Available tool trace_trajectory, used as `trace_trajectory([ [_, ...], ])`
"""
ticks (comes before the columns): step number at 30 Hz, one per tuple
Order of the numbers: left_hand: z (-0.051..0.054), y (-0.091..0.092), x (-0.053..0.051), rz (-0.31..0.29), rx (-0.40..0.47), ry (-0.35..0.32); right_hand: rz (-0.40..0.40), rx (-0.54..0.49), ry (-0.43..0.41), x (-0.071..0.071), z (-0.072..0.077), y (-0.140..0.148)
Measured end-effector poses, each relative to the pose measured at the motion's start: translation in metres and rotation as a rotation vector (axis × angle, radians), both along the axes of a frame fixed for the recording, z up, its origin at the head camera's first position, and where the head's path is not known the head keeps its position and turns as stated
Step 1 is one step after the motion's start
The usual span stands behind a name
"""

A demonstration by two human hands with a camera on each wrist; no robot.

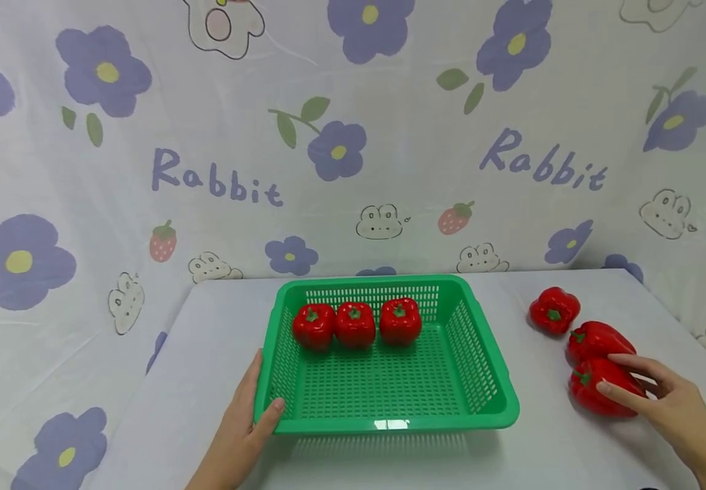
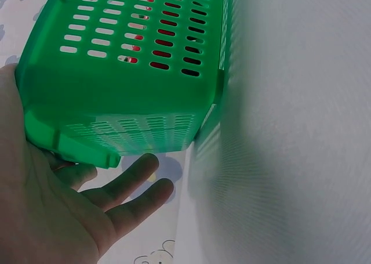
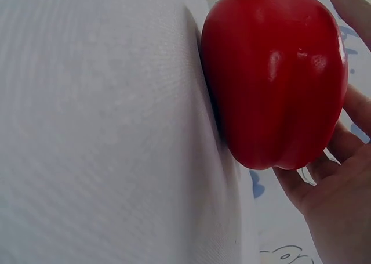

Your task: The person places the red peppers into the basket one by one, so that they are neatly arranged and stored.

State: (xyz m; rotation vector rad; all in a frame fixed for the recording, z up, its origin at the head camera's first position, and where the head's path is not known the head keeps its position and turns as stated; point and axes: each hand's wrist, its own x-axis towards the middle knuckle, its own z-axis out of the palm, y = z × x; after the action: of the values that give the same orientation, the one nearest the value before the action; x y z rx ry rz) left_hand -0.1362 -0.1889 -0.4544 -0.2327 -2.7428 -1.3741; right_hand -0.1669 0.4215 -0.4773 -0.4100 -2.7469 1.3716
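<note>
A green plastic basket (image 1: 390, 425) stands mid-table with three red bell peppers in a row along its back: left (image 1: 313, 327), middle (image 1: 356, 325) and right (image 1: 400, 322). My left hand (image 1: 245, 418) holds the basket's front-left corner, thumb over the rim; in the left wrist view some fingers (image 2: 136, 203) stretch out beneath the rim. My right hand (image 1: 674, 408) has thumb and fingers around the nearest loose bell pepper (image 1: 604, 391), which lies on its side on the table. That pepper (image 3: 275, 78) fills much of the right wrist view and partly hides the fingers.
Right of the basket, a second loose bell pepper (image 1: 600, 340) lies against the one at my hand, and a third (image 1: 553, 310) lies farther back. A white cloth covers the table (image 1: 206, 340). Behind it hangs a patterned curtain (image 1: 408, 156).
</note>
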Motion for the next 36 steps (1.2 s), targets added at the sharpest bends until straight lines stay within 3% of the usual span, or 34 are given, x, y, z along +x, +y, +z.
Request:
trace_trajectory([
  [8,0.0007,0.0006,-0.0002,0.007,0.004,-0.008,0.024,-0.006,-0.021,-0.0008,0.0029,-0.0046],
  [19,0.0015,0.0011,-0.0017,0.004,0.002,-0.012,0.130,0.038,-0.084,-0.0012,0.0037,-0.0047],
  [36,0.0012,0.0006,0.0002,0.005,0.014,-0.014,0.168,0.050,-0.151,-0.0014,0.0058,-0.0066],
])
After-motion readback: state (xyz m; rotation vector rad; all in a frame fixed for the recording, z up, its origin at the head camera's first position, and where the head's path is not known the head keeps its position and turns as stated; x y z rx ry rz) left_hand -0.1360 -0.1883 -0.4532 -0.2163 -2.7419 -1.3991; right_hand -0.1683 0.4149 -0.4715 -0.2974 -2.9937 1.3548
